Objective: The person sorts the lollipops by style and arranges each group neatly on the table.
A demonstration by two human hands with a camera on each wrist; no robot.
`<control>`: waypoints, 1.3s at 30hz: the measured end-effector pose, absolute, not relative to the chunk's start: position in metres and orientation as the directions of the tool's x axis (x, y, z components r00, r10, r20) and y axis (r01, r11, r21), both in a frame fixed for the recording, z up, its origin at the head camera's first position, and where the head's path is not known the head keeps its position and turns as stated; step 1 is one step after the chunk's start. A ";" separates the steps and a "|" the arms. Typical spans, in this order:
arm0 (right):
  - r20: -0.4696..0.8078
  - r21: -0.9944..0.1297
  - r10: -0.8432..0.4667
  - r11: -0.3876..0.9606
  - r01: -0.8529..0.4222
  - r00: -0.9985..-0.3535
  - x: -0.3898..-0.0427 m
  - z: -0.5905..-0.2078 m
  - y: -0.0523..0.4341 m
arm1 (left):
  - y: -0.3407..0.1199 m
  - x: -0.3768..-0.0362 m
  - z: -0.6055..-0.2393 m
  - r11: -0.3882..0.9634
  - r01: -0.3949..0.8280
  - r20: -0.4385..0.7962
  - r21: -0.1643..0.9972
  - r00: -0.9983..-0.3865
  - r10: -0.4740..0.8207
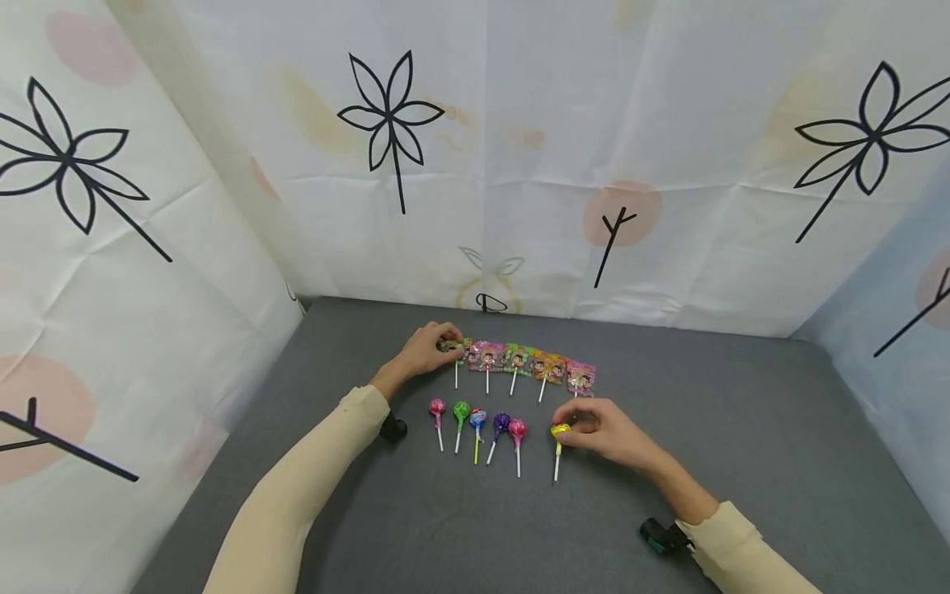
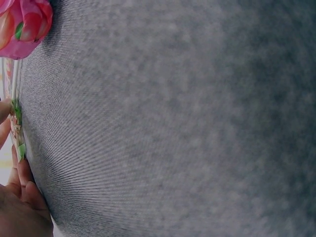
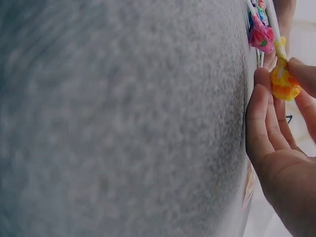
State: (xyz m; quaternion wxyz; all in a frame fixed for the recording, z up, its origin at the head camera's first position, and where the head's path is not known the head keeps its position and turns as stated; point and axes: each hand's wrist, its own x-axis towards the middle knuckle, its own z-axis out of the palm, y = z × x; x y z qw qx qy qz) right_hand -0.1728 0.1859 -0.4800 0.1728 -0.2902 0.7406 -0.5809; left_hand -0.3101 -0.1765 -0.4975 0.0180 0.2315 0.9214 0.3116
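From my head camera, my left hand point(image 1: 426, 351) reaches to 11 o'clock on the grey table point(image 1: 742, 462), fingers curled around the green flat lollipop point(image 1: 454, 346) at the left end of the far row. 4 more flat lollipops point(image 1: 530, 363) run from it toward 1 o'clock. My right hand point(image 1: 604, 431) sits at 3 o'clock of the near row, pinching the yellow round lollipop point(image 1: 559, 431) by its head, its stick pointing back at me. 5 round lollipops point(image 1: 477, 421) lie to its left: pink, green, blue, purple, pink.

My left wrist camera is mostly grey cloth. It catches my fingertips point(image 2: 22, 197) at 8 o'clock against a wrapper edge point(image 2: 17, 131), and a pink wrapped head point(image 2: 24, 22) at 11 o'clock; the grip itself stays out of frame.

My right wrist camera shows what the head view blurs: my fingers point(image 3: 266, 123) and thumb close on the crinkled yellow wrapper point(image 3: 284, 81) at 2 o'clock, with a pink lollipop point(image 3: 261, 37) just beyond it.
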 end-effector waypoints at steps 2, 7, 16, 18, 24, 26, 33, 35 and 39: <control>0.073 -0.965 -0.616 0.154 -0.211 -0.784 -0.173 -0.480 0.184 | -0.176 -0.310 -0.497 0.702 0.419 0.114 0.577 -0.892 0.438; 0.069 -0.968 -0.589 0.157 -0.197 -0.805 -0.172 -0.479 0.177 | -0.176 -0.309 -0.497 0.695 0.436 0.131 0.572 -0.885 0.447; 0.089 -0.948 -0.545 0.210 -0.239 -0.834 -0.170 -0.481 0.162 | -0.176 -0.310 -0.500 0.701 0.426 0.116 0.572 -0.888 0.445; 0.086 -0.946 -0.540 0.218 -0.238 -0.837 -0.169 -0.482 0.160 | -0.176 -0.310 -0.502 0.700 0.425 0.114 0.574 -0.888 0.445; 0.076 -0.941 -0.535 0.241 -0.238 -0.842 -0.169 -0.482 0.154 | -0.179 -0.313 -0.508 0.704 0.417 0.110 0.576 -0.892 0.438; 0.069 -0.937 -0.530 0.255 -0.237 -0.845 -0.169 -0.482 0.153 | -0.180 -0.313 -0.508 0.705 0.408 0.104 0.580 -0.895 0.433; 0.075 -0.932 -0.537 0.261 -0.250 -0.840 -0.168 -0.479 0.154 | -0.182 -0.312 -0.508 0.708 0.408 0.111 0.576 -0.897 0.427; 0.064 -0.934 -0.540 0.264 -0.241 -0.839 -0.167 -0.477 0.157 | -0.181 -0.311 -0.507 0.703 0.410 0.114 0.582 -0.897 0.428; 0.024 -0.933 -0.533 0.292 -0.211 -0.846 -0.161 -0.472 0.167 | -0.182 -0.309 -0.505 0.690 0.413 0.110 0.594 -0.892 0.439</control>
